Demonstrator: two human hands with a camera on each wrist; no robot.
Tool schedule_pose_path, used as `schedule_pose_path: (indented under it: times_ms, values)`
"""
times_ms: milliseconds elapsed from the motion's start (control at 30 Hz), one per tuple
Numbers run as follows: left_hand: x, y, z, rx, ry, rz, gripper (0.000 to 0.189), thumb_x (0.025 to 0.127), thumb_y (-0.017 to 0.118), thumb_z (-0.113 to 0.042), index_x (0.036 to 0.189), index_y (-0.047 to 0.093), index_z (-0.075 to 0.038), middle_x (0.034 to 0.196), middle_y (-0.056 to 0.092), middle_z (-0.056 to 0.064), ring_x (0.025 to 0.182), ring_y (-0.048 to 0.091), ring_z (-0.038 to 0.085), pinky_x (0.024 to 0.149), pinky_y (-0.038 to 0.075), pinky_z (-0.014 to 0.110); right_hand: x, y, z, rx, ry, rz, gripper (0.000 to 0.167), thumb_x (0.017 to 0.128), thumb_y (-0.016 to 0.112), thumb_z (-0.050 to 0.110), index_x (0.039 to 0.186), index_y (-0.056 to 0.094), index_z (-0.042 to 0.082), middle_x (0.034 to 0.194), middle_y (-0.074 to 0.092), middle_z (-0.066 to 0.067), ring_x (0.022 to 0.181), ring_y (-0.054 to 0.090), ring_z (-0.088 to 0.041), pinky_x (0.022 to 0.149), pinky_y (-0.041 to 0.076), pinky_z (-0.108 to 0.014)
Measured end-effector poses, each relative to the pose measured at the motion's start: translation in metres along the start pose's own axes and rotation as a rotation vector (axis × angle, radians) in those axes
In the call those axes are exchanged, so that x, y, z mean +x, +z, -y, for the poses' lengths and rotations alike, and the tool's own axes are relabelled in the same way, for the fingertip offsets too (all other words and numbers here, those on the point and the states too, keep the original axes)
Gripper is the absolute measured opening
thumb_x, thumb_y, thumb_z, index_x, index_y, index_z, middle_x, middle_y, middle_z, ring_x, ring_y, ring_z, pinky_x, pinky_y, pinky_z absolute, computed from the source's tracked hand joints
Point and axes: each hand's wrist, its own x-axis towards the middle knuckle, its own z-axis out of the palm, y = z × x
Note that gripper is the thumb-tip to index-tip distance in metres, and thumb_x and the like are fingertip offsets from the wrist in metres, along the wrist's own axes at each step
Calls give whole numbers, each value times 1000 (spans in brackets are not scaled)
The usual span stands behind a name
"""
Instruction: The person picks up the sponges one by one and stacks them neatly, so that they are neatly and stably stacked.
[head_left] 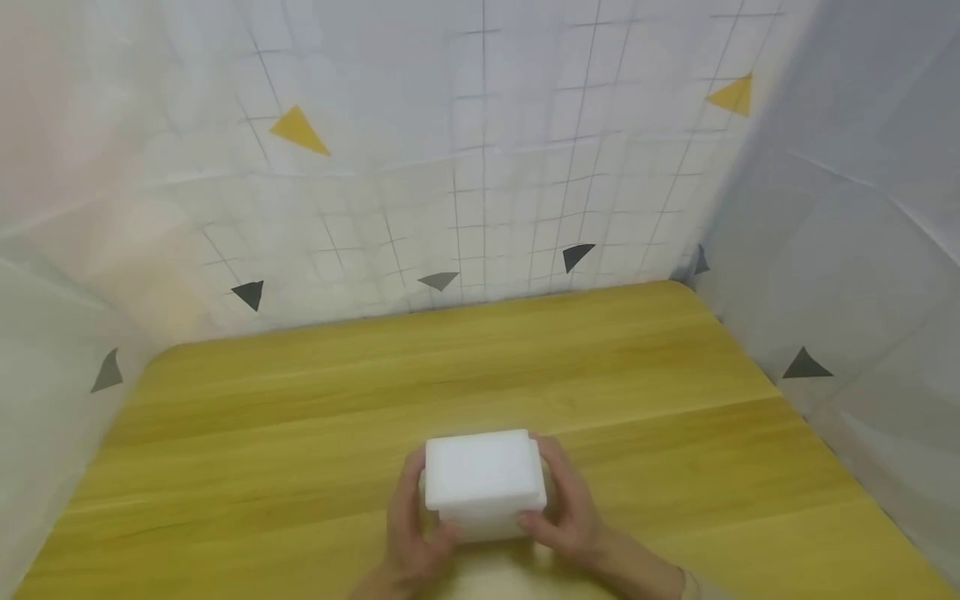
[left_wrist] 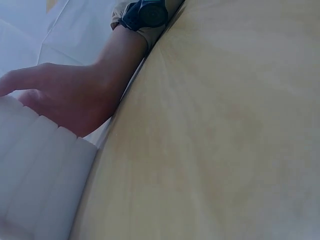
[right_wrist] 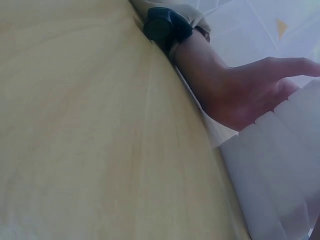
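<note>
A stack of several white rectangular slabs [head_left: 484, 469] with rounded corners sits near the front middle of the table, between both hands. The top slab is slightly out of line with those beneath. My left hand [head_left: 411, 533] grips the stack's left end, its thumb on the near side. At the right end my right hand [head_left: 568, 512] holds it the same way, thumb at the near right corner. Across the white layers [left_wrist: 42, 165] in the left wrist view, the right hand [left_wrist: 67, 92] shows; the right wrist view shows the left hand [right_wrist: 250, 92] beyond the slabs [right_wrist: 275, 165].
The wooden table [head_left: 300, 400] has rounded far corners. White sheeting [head_left: 510, 192] with a line grid and yellow, grey and black triangles hangs behind it. More sheeting [head_left: 862, 275] stands along the right edge, and likewise on the left. Each wrist carries a dark band-mounted device [left_wrist: 152, 13].
</note>
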Motion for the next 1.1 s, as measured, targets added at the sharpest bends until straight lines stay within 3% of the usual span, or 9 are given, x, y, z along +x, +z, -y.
schedule_pose_path:
  times_ms: [167,400,800,1100]
  values:
    - [5,3,-3,-123,-37,-18,65,102,49,-30,132,37,27,136,51,31,125,53,26,109,42,28,1,3,-2,-23,-10,-7,68,91,68,24,136,40,-18,132,54,-19,119,54,-21,100,47,-26]
    - [11,11,-4,-189,-56,-40,62,104,41,-31,132,38,25,135,53,25,117,57,23,95,51,26,2,3,-3,-55,7,-1,66,91,68,25,137,42,-16,130,55,-17,117,54,-20,101,46,-25]
    - [19,15,-9,-276,-61,-59,53,103,45,-23,133,37,20,140,52,22,121,55,23,93,52,27,4,2,-1,-82,10,10,65,91,69,25,134,43,-16,124,57,-17,111,56,-20,94,50,-26]
    - [13,12,-7,-269,-113,-36,58,102,47,-23,134,33,22,140,50,23,120,56,23,92,52,28,2,3,-1,-79,51,20,67,88,71,23,135,43,-15,125,57,-16,111,56,-20,95,49,-26]
